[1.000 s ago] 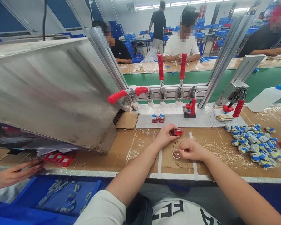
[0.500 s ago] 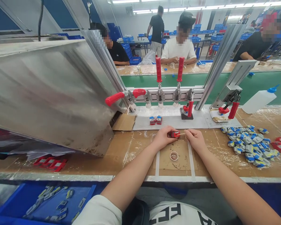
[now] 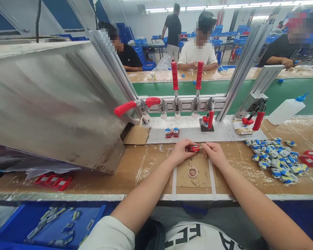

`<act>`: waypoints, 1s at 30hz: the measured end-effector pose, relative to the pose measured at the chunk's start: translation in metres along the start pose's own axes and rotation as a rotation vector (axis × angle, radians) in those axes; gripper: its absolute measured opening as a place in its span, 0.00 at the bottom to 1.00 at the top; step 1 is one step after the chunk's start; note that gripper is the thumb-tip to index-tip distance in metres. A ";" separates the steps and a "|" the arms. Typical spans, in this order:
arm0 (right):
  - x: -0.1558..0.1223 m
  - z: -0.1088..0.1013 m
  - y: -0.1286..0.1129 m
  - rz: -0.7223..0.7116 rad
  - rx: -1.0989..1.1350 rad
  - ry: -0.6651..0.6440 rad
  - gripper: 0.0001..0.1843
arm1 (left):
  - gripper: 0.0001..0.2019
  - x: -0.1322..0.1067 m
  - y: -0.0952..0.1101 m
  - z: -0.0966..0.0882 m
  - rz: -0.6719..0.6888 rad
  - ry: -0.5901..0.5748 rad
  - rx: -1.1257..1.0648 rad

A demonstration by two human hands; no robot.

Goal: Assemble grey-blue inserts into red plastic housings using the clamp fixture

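Observation:
My left hand (image 3: pixel 184 150) is closed around a small red plastic part (image 3: pixel 194 148), held just above the bench. My right hand (image 3: pixel 213 151) pinches a thin pale stick (image 3: pixel 201 148), whose tip reaches the red part; the exact contact is too small to make out. Below the hands a small round cup (image 3: pixel 192 172) with a little dark content sits on a cardboard sheet (image 3: pixel 185 181). Beyond my left hand, a pair of red parts with blue and white tops (image 3: pixel 172 132) stands on the white strip.
Toggle clamps with red handles (image 3: pixel 175 76) line a metal frame. To the right lie a pile of blue-grey parts (image 3: pixel 275 158), red pieces (image 3: pixel 311 159) and a white bottle (image 3: pixel 287 111). A metal box (image 3: pixel 54 104) fills the left, above a blue bin (image 3: pixel 11 225). Several people sit or stand beyond.
My right hand has moved slightly left, bringing the stick further over the red part. The left hand keeps its hold. The whole view has shifted a little.

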State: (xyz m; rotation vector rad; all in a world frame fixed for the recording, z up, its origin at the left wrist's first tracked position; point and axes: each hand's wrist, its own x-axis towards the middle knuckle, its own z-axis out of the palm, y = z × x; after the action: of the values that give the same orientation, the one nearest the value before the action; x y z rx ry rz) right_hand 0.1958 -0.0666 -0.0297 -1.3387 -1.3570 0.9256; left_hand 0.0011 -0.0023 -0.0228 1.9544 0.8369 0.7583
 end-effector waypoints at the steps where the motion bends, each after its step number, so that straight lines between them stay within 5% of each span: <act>1: 0.000 0.000 0.000 0.005 -0.010 0.000 0.26 | 0.16 0.000 0.000 0.000 -0.003 -0.003 0.003; 15: -0.005 -0.004 -0.006 -0.116 -0.284 0.189 0.22 | 0.15 -0.001 0.000 0.000 0.018 0.011 0.038; 20: -0.007 -0.005 -0.011 -0.167 -0.239 0.152 0.24 | 0.15 0.000 0.001 0.001 0.012 0.021 0.041; 23: -0.012 -0.009 -0.017 -0.220 -0.147 0.009 0.25 | 0.16 0.000 0.001 0.001 -0.019 0.027 -0.004; 25: -0.018 -0.009 -0.022 -0.315 -0.166 -0.210 0.27 | 0.18 0.000 0.002 0.001 -0.078 0.024 -0.040; 28: -0.029 0.000 -0.034 -0.429 -0.383 -0.531 0.28 | 0.19 0.000 0.001 0.000 -0.132 0.012 -0.062; 30: -0.034 0.007 -0.043 -0.453 -0.621 -0.617 0.27 | 0.19 0.000 0.000 -0.001 -0.118 0.007 -0.075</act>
State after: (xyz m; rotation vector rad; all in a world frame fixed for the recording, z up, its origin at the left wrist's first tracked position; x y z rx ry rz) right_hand 0.1758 -0.1034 0.0061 -1.1192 -2.4538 0.6364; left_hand 0.0005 -0.0013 -0.0227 1.8205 0.9074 0.7173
